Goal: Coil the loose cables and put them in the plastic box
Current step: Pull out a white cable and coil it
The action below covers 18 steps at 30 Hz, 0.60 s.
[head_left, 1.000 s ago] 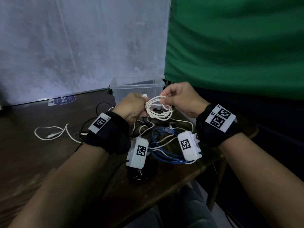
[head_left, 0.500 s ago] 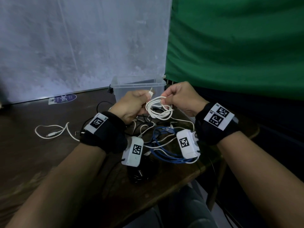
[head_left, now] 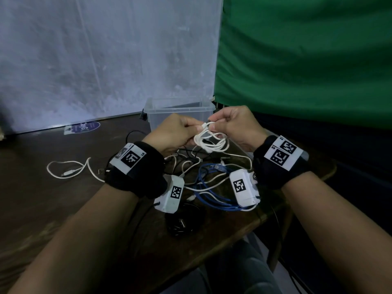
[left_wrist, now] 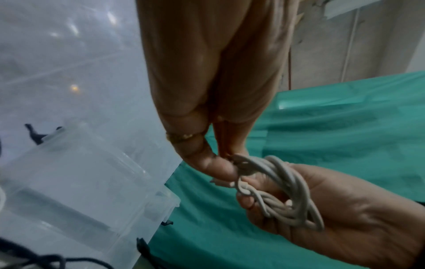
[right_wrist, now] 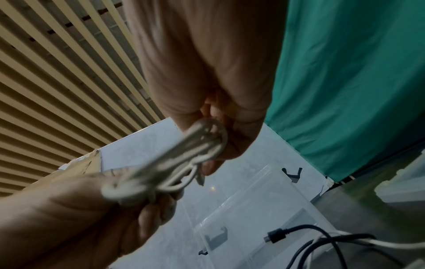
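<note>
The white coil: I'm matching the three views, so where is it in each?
Head: white coil centre, between both hands.
Left wrist: lower right, in the right hand.
Right wrist: centre, blurred.
Shared landmark: plastic box.

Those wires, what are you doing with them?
Both hands are holding a white cable wound into a small coil: the left hand pinches one side, the right hand the other. It hangs above the table, in front of the clear box. Blue, black and other white cables lie loose underneath.
</note>
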{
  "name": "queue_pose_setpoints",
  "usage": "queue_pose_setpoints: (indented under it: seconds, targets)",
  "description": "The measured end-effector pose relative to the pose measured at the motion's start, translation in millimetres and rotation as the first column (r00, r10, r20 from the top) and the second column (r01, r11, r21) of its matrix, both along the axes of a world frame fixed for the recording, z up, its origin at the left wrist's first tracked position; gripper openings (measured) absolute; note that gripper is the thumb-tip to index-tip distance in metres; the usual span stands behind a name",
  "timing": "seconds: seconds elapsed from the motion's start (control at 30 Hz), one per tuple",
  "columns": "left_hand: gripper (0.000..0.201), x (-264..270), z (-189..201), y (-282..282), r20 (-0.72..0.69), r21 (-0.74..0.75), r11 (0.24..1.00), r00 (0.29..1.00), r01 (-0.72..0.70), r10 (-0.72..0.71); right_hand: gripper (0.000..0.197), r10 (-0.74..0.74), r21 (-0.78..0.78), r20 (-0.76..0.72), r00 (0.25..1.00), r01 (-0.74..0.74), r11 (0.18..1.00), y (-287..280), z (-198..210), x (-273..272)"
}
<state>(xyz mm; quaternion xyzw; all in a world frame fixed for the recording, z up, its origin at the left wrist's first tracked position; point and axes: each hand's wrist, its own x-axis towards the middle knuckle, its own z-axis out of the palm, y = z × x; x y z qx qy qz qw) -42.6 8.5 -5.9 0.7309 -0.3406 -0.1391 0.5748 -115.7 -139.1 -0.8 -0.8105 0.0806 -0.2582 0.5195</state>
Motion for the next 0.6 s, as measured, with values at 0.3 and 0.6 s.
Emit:
queue_pose_setpoints:
  seconds: [0.3, 0.6]
  targets:
    - [0.013, -4.2, 0.1, -2.4, 0.367, 0.124, 0.988, 0.929, -0.096, 0.044, 0.012, -0.002, -0.004, 0.007, 1.0, 0.002, 1.0, -2.9, -0.3, -0.8]
    - [0.024, 0.4, -4.8, -3.8, 0.256, -0.005, 0.999, 0.966, -0.045, 0.045, 0.016, 0.084, 0.278, -0.02, 0.996, -0.076, 0.958, 2.5, 11.3, -3.0]
